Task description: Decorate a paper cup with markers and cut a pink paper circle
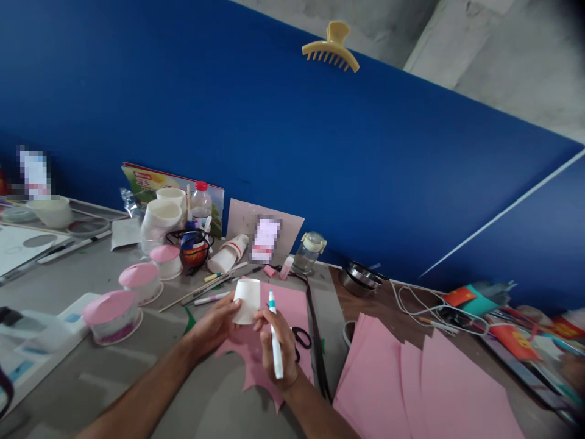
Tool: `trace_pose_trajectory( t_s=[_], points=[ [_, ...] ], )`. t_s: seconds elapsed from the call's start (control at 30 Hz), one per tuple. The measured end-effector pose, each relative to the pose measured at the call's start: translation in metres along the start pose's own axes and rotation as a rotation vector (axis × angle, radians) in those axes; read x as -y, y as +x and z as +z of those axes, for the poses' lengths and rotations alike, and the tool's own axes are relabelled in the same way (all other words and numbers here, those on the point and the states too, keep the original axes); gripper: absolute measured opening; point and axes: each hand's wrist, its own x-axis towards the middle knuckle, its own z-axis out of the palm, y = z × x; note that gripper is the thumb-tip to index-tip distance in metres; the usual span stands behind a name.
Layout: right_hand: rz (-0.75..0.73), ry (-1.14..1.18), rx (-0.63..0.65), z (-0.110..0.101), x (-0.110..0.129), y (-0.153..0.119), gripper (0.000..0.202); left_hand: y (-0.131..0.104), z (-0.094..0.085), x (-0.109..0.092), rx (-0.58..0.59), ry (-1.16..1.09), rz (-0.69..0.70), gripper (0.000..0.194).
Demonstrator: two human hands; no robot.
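Observation:
My left hand is closed around a white paper cup, tilted on its side above the table. In my right hand is a white marker with a teal band, its tip pointing up and away. The right fingertips are close to the cup's lower right edge; whether they touch it I cannot tell. Below both hands lies a sheet of pink paper with a scalloped cut edge. Black scissor handles show just right of my right hand, the blades hidden.
Three pink-topped cups stand at left. Behind are stacked white cups, a red-capped bottle, brushes, a propped phone and a glass jar. Pink sheets lie right; a blue partition rises behind.

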Motion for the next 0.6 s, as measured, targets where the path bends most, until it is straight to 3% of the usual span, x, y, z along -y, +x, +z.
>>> trace_pose_trajectory(
  t_s=[0.27, 0.6],
  points=[
    [-0.016, -0.008, -0.016, -0.004, 0.004, 0.007, 0.028, -0.004, 0.011, -0.005, -0.005, 0.068, -0.015, 0.038],
    [0.067, -0.021, -0.043, -0.007, 0.004, 0.010, 0.020, -0.002, 0.011, -0.003, 0.045, 0.127, -0.012, 0.048]
  ],
)
